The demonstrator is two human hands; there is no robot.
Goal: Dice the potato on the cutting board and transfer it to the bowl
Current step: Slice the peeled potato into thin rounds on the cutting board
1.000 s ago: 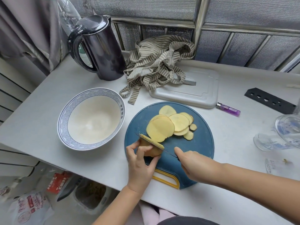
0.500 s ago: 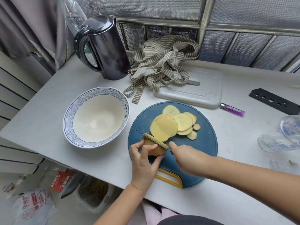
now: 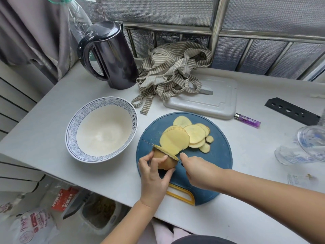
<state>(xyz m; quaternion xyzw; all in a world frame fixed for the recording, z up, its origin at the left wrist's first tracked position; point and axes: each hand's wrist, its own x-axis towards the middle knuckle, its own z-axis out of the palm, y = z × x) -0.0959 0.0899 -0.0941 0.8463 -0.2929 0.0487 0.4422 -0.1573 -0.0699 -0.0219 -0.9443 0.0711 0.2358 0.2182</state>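
Note:
On the round blue cutting board (image 3: pixel 218 155) lies a fan of several thin potato slices (image 3: pixel 186 136). The uncut end of the potato (image 3: pixel 166 162) sits at the board's near left, and my left hand (image 3: pixel 153 180) grips it with curled fingers. My right hand (image 3: pixel 197 170) grips the knife (image 3: pixel 149 143) by its handle, which the hand hides. The blade lies across the top of the potato end, with a new slice leaning against it. The blue-rimmed white bowl (image 3: pixel 70 138) stands left of the board, with nothing in it.
A black kettle (image 3: pixel 112 62) stands at the back left, with a striped apron (image 3: pixel 172 71) beside it draped over a white cutting board (image 3: pixel 216 103). A purple lighter (image 3: pixel 248 120), a black strip (image 3: pixel 292 110) and clear glassware (image 3: pixel 302 148) lie to the right. The counter's front edge runs just below the board.
The knife has come down through the potato end, and a fresh slice now leans against the blade. The head camera has shifted slightly, so everything sits a little to the right.

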